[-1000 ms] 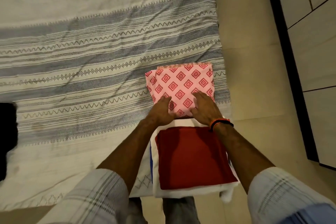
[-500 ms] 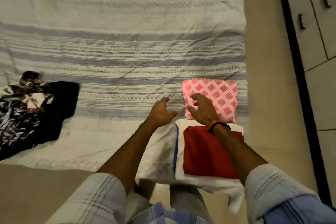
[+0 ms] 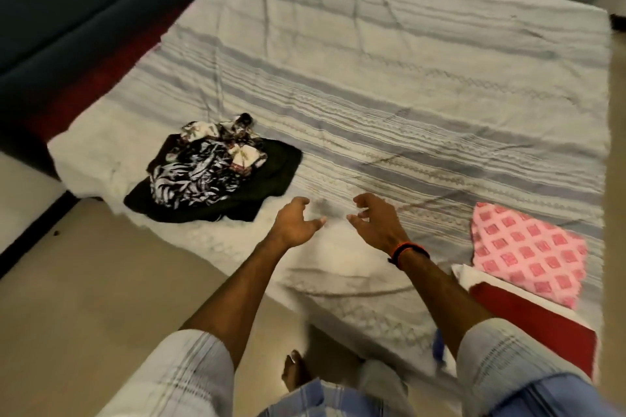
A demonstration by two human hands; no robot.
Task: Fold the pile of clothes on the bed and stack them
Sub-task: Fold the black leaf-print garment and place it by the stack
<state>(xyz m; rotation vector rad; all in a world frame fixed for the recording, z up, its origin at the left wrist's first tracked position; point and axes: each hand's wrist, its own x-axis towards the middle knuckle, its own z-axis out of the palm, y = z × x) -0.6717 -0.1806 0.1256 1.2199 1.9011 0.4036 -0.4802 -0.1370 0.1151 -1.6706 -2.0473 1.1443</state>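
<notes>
A: Where are the hands?

B: Both hover above the near edge of the bed (image 3: pixel 389 54), side by side with a small gap between them. The left hand (image 3: pixel 294 225) has its fingers loosely curled and holds nothing. The right hand (image 3: pixel 374 225) is the same, fingers relaxed and bent, nothing in it. A dark and orange wristband (image 3: pixel 408 252) sits on the right wrist.

A: And the clothes left to fold?

B: A crumpled pile (image 3: pixel 211 174) lies on the near left part of the bed, well to the left of the left hand. A black garment (image 3: pixel 271 173) is at the bottom, with a black-and-white leaf-print piece (image 3: pixel 189 179) bunched on top and a paler floral one (image 3: pixel 216 132) behind it.

A: The folded ones?

B: At the near right corner. A pink cloth with red diamonds (image 3: pixel 528 252) lies folded flat on the striped bedsheet (image 3: pixel 406 118). Just nearer the person is a folded red garment (image 3: pixel 538 325) resting on a white one (image 3: pixel 465 276); the pink cloth's near edge overlaps that stack. A blue edge shows under it, too blurred to name.

A: Anything else?

B: A bare foot (image 3: pixel 296 372) on the tiled floor (image 3: pixel 101 281), and a dark headboard (image 3: pixel 67 10) along the left.
</notes>
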